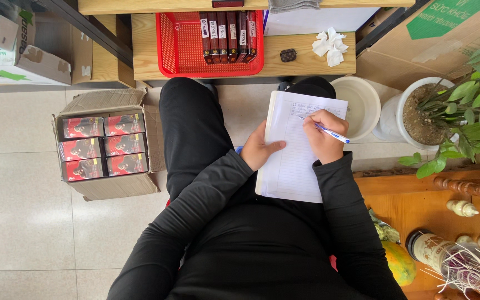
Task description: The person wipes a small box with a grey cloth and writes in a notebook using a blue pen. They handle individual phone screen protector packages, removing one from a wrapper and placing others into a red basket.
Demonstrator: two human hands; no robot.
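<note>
Notebook (298,161), white lined pages, lies open on the person's lap, tilted slightly, top edge away from the body. Right hand (322,136): grip pinched on a blue pen (333,133), tip on the upper part of the page where a few lines are written. Left hand (259,150): holds the notebook's left edge, thumb laid across the page, fingers hidden underneath. Both arms in black sleeves; black trousers.

Near, right: wooden cabinet top (412,205) carrying a dark bottle (426,247), small pale bottles, and a yellow-green fruit (400,262) at its near-left corner.

Near, left: open cardboard box (112,145) on the tiled floor (18,205), just beside the left leg. Contents: six red-and-black packs, two columns by three rows, filling the box.

Mid, right: empty white bucket (362,105) on the floor just beyond the notebook's top right corner; beside it a white pot (412,114) with soil and a green leafy plant (479,105) leaning over the cabinet.

Far: wooden shelf (306,58) ahead of the knees. Red plastic basket (209,44) on it, holding a row of dark red packs on edge along its right side; left part bare. Right of the basket: small dark object (288,55), crumpled white tissue (329,46). Cardboard cartons at far left and far right corners.
</note>
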